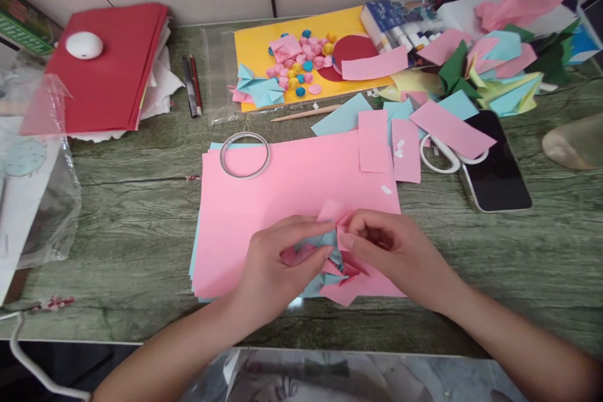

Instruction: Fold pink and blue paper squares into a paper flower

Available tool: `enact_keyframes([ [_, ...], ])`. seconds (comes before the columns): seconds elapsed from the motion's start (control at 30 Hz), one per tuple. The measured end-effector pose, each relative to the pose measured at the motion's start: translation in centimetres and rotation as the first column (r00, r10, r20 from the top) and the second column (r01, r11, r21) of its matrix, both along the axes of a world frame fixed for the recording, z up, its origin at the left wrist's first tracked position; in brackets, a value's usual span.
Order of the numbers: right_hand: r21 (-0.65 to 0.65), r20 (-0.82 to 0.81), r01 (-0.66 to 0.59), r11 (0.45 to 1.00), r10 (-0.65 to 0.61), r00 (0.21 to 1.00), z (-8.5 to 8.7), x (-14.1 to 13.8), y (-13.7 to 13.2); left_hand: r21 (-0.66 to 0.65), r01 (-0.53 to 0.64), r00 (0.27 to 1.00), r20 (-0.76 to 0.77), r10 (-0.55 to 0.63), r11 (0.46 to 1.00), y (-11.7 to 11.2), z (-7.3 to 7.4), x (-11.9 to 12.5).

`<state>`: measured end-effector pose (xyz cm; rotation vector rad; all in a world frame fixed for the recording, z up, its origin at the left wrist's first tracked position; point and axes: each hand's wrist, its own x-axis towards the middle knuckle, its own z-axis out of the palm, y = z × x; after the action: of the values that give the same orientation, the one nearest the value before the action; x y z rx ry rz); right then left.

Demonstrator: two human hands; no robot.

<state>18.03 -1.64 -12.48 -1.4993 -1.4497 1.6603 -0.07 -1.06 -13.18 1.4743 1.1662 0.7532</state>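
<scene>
A folded paper piece [326,240] in light blue and pink, with pointed flaps spread like petals, lies low on a stack of pink sheets [245,213]. Around its left side curl the fingers of my left hand [273,257], thumb and fingertips closed on the paper. My right hand [400,248] pinches a pink flap at the piece's upper right between thumb and forefinger. Part of the folded piece is hidden by both hands. Pink rectangular strips [372,141] lie at the stack's upper right corner, and a silver bangle [245,174] rests at its upper left.
White-handled scissors [440,160] and a phone [499,169] lie to the right. Behind are a yellow sheet [254,44] with small paper balls, markers [400,31] and folded paper scraps. A red folder [108,88] is at the left, beside a clear plastic bag [56,220].
</scene>
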Motion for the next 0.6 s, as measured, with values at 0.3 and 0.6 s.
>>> enact_keyframes([
  [0.3,0.605,0.273,-0.238,0.760,0.083,0.958,0.2,1.4,-0.1,-0.258,-0.063,0.986,0.135,0.100,0.964,0.7,-0.3,-0.5],
  [0.6,0.833,0.444,-0.397,0.384,-0.036,0.895,-3.0,2.2,-0.4,-0.303,0.018,0.981,0.190,0.042,0.953,0.7,-0.8,-0.6],
])
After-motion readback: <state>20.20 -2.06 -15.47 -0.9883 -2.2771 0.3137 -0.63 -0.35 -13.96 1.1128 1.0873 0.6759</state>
